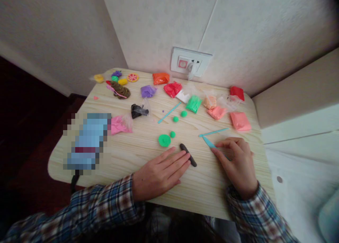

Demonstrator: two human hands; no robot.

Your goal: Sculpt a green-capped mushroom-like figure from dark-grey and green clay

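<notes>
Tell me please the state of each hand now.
Left hand: open, touching the dark roll.
Right hand: closed, holding a blue tool.

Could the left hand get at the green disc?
Probably yes: the green disc lies just beyond the left hand, with nothing between them, though that hand's fingers are resting on the dark roll.

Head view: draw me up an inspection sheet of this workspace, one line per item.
Surface: pale wood-grain table.
Things in use: dark roll, turquoise tool.
Clutter: three green balls, flat green piece, bags of coloured material, pixelated object.
Left hand: laid across the dark roll.
Right hand: pinching the turquoise tool.
Cables: black strap or cable below the pixelated object, unclear which.
Surroundings: pale wall, wall socket.
</notes>
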